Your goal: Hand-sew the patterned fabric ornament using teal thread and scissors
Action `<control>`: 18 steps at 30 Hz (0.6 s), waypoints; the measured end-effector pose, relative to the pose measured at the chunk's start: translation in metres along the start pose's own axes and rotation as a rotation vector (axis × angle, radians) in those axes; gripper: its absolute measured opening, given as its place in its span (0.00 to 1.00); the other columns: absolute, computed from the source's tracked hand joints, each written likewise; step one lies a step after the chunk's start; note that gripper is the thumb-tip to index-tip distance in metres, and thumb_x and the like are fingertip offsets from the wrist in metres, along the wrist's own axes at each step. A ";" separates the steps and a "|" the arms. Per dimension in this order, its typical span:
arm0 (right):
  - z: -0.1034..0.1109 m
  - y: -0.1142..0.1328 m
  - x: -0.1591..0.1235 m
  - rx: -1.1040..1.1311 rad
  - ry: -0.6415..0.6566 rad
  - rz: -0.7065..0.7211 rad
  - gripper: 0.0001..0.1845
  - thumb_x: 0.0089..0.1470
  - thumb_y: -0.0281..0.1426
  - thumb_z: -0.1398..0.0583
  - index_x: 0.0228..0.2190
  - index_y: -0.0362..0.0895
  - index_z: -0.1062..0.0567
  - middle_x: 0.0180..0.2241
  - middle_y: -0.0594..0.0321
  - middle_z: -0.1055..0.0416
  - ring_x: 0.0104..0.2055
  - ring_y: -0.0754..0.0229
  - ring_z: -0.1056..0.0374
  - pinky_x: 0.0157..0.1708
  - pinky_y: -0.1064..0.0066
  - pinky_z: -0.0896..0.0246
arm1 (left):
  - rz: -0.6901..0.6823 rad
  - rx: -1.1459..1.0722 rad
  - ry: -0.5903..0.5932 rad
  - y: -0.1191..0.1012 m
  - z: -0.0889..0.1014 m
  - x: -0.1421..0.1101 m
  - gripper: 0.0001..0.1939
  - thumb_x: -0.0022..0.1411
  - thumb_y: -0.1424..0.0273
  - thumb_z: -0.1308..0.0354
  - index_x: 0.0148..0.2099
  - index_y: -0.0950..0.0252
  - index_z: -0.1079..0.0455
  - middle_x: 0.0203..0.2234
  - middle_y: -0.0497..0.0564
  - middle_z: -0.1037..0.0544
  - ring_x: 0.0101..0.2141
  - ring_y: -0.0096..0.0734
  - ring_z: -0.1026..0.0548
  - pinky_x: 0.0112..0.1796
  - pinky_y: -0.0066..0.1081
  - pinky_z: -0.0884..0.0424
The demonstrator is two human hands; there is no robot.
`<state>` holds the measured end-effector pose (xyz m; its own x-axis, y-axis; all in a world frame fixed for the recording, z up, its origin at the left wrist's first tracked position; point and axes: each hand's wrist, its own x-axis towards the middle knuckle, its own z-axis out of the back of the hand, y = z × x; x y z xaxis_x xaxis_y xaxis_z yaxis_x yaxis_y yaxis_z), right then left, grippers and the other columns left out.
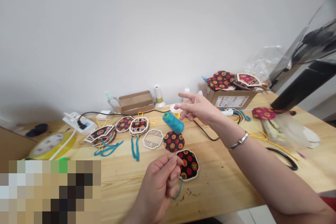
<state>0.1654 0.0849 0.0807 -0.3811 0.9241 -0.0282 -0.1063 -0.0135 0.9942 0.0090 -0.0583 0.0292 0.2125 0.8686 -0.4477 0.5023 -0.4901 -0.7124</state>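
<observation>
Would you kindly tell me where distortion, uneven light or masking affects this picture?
In the head view, the right forearm looks stretched towards the corner, the wall is brightest mid-frame and dimmer at left, and mosaic blocks hide the lower-left corner.

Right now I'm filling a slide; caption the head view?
Left hand holding a patterned piece and teal cord, right hand open near a teal thread cone.

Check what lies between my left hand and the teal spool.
A patterned disc on the table lies between left hand and teal spool, in the head view.
</observation>
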 end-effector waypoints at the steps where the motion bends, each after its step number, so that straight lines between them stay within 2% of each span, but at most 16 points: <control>1: -0.001 -0.002 0.001 -0.075 -0.026 0.023 0.42 0.51 0.37 0.39 0.61 0.36 0.49 0.45 0.47 0.28 0.27 0.64 0.29 0.19 0.75 0.40 | -0.003 0.000 -0.002 0.000 0.000 0.001 0.12 0.50 0.64 0.34 0.29 0.69 0.30 0.14 0.39 0.42 0.15 0.12 0.55 0.15 0.17 0.58; 4: -0.013 -0.010 0.005 -0.471 -0.058 0.241 0.42 0.48 0.42 0.37 0.59 0.40 0.44 0.52 0.48 0.33 0.38 0.59 0.30 0.36 0.69 0.34 | -0.013 0.007 0.006 0.000 -0.001 0.003 0.11 0.51 0.65 0.35 0.29 0.69 0.29 0.14 0.39 0.42 0.15 0.12 0.55 0.15 0.17 0.58; 6: -0.029 -0.019 0.012 -0.815 0.026 0.414 0.44 0.44 0.46 0.36 0.57 0.41 0.41 0.55 0.49 0.36 0.48 0.54 0.34 0.45 0.65 0.38 | -0.022 0.022 0.016 0.000 -0.001 0.003 0.11 0.52 0.65 0.36 0.29 0.69 0.29 0.14 0.39 0.42 0.15 0.13 0.55 0.15 0.17 0.58; 8: -0.049 -0.030 0.021 -1.090 0.158 0.459 0.38 0.45 0.46 0.36 0.53 0.39 0.35 0.51 0.49 0.32 0.50 0.52 0.36 0.45 0.65 0.39 | -0.032 0.043 0.015 0.001 -0.001 0.003 0.11 0.53 0.65 0.37 0.29 0.69 0.29 0.14 0.39 0.42 0.15 0.13 0.54 0.15 0.18 0.58; 11: -0.078 -0.047 0.036 -1.219 0.211 0.409 0.20 0.46 0.36 0.36 0.39 0.35 0.27 0.38 0.45 0.26 0.44 0.47 0.33 0.41 0.60 0.40 | -0.022 0.072 -0.007 0.002 0.003 -0.001 0.11 0.54 0.65 0.37 0.28 0.69 0.29 0.13 0.40 0.42 0.15 0.14 0.54 0.15 0.18 0.58; 14: -0.094 -0.054 0.043 -1.239 0.181 0.378 0.08 0.46 0.27 0.38 0.30 0.34 0.25 0.32 0.42 0.27 0.43 0.42 0.35 0.38 0.58 0.42 | -0.015 0.073 -0.026 0.002 0.009 -0.004 0.11 0.53 0.65 0.37 0.28 0.69 0.29 0.13 0.40 0.42 0.15 0.14 0.54 0.16 0.18 0.59; 16: -0.094 -0.051 0.041 -1.222 0.173 0.365 0.05 0.45 0.24 0.40 0.27 0.35 0.25 0.30 0.44 0.27 0.43 0.44 0.35 0.37 0.60 0.43 | -0.020 0.065 -0.023 -0.001 0.011 -0.007 0.11 0.53 0.65 0.36 0.28 0.69 0.28 0.13 0.40 0.42 0.15 0.14 0.54 0.16 0.18 0.59; 18: -0.086 -0.044 0.035 -1.178 0.159 0.348 0.05 0.43 0.25 0.39 0.28 0.36 0.25 0.30 0.46 0.27 0.42 0.46 0.35 0.36 0.63 0.43 | -0.023 0.061 -0.010 -0.005 0.012 -0.010 0.11 0.52 0.65 0.36 0.28 0.68 0.28 0.13 0.40 0.42 0.15 0.14 0.54 0.15 0.18 0.58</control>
<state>0.0777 0.0846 0.0275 -0.6528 0.7472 0.1245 -0.7068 -0.6600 0.2548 -0.0057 -0.0653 0.0302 0.1929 0.8792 -0.4357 0.4546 -0.4736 -0.7543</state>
